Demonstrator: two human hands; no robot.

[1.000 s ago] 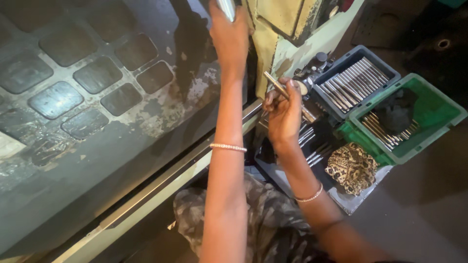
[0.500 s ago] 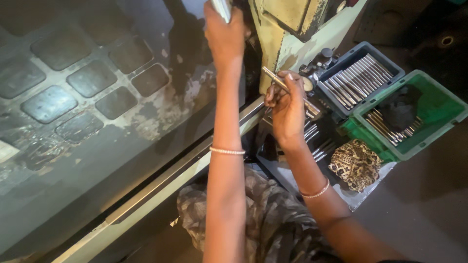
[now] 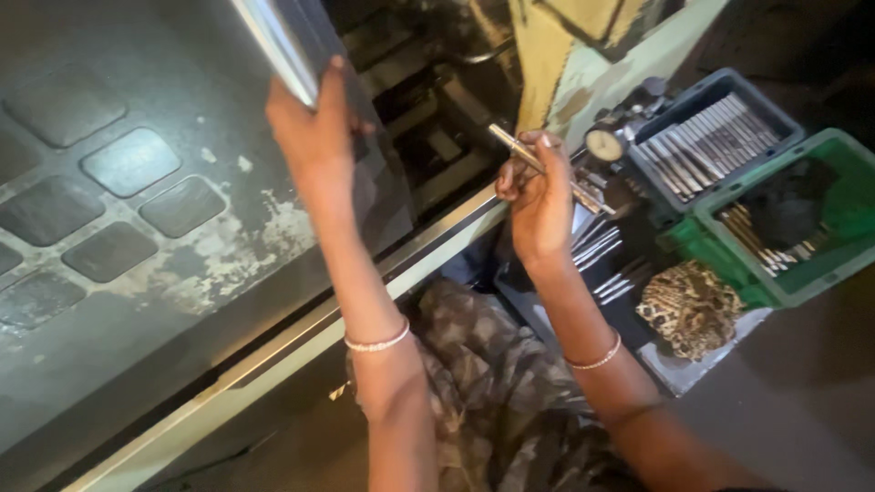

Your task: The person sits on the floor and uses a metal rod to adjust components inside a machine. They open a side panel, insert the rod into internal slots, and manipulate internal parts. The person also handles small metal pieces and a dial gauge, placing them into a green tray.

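Gripping a metal rod point(image 3: 538, 169), the right hand point(image 3: 538, 205) is clenched around its middle; the rod's long axis slants up-left toward the dark machine opening point(image 3: 437, 118), just beside it. The left hand point(image 3: 314, 137), higher and farther left, grasps the door handle point(image 3: 273, 46) on the grey door point(image 3: 137, 182).

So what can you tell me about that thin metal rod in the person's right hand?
The metal rod is a slim, straight, silvery pin, smooth and shiny like steel. The right hand grips it around its middle, so both ends stick out. It lies tilted, the upper end pointing up-left toward the dark machine opening, the lower end down-right over the loose rods beside the grey tray.
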